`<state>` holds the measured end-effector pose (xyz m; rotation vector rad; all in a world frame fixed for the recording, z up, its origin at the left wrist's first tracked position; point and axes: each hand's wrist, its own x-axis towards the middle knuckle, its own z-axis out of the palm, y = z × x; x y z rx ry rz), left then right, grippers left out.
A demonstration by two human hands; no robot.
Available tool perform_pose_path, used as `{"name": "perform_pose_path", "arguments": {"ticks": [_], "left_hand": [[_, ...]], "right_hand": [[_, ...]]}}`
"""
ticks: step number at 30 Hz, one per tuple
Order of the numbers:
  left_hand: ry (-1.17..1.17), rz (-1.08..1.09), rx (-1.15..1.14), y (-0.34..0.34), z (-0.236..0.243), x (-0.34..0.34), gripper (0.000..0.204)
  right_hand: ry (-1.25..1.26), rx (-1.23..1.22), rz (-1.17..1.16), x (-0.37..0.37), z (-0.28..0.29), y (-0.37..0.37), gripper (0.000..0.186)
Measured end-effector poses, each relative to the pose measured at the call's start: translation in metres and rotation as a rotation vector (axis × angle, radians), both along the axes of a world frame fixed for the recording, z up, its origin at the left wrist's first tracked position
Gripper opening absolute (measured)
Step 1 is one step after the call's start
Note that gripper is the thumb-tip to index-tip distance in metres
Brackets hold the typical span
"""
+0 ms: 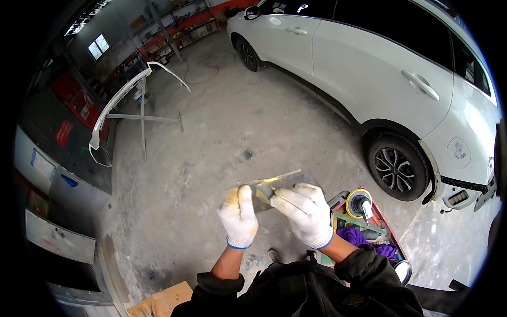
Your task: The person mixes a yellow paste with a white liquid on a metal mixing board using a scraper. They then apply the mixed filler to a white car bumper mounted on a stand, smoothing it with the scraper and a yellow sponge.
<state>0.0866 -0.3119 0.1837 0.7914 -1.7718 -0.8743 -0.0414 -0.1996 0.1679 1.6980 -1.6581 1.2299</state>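
Note:
Both my hands wear white knit gloves with yellowish stains. My left hand (237,216) is closed at the left end of a thin grey plate (281,179), which has a narrow pale edge and a yellow smear along its top. My right hand (303,216) is closed over the plate, its fingertips on a small yellowish flat piece (262,195), perhaps a spreader. The fingers hide much of both items. To the right below, a red-rimmed tray (390,235) holds a round pad tool (359,203), a purple cloth (351,236) and a green strip.
A white car (343,47) stands along the right, its rear wheel (393,166) near the tray. A curved white trim piece (108,100) rests on a metal stand at left. Grey cabinets (60,238) line the left edge; cardboard (156,301) lies at lower left on the concrete floor (222,132).

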Motion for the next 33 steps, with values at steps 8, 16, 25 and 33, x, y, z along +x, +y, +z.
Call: {"name": "perform_pose_path", "arguments": {"ticks": [8, 16, 25, 33], "left_hand": [[0.035, -0.010, 0.038, -0.014, -0.011, 0.000, 0.025], [0.125, -0.165, 0.154, -0.007, 0.001, -0.006, 0.023], [0.132, 0.020, 0.136, -0.011, -0.004, -0.012, 0.024], [0.179, 0.010, 0.144, -0.002, -0.007, -0.012, 0.024]], "right_hand": [[-0.062, -0.017, 0.040, -0.017, 0.017, 0.010, 0.033], [-0.810, 0.408, 0.451, -0.054, 0.036, 0.018, 0.025], [0.141, 0.131, 0.003, 0.005, -0.005, 0.008, 0.049], [0.090, 0.088, 0.022, 0.002, 0.000, 0.001, 0.049]]}}
